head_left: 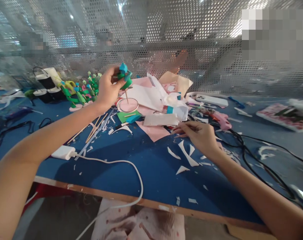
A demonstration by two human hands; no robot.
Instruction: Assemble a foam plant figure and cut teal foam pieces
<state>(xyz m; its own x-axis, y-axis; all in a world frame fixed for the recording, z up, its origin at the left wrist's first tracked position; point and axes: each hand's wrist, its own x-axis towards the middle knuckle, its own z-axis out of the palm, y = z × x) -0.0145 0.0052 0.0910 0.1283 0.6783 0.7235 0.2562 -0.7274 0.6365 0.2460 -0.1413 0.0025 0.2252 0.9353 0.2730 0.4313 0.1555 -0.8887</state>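
My left hand point(108, 87) is raised above the blue table point(131, 166) and closed on a small paper flower point(124, 76) with a blue top, green wrap and a thin wooden stick hanging down. Under it lies a pink paper disc point(127, 105). My right hand point(201, 136) rests low on the table to the right, fingers pinched on a thin stick-like thing point(184, 128) at the edge of a pink sheet point(154, 131). White paper scraps point(186, 155) lie just in front of that hand.
Finished green and blue paper flowers point(78, 91) stand at the back left. Loose wooden sticks point(95, 128) lie by a white charger point(63, 152) with its cable. A pink glue gun point(220, 119), black cords point(251, 156) and a phone point(211, 100) sit right. A perforated screen point(151, 40) backs the table.
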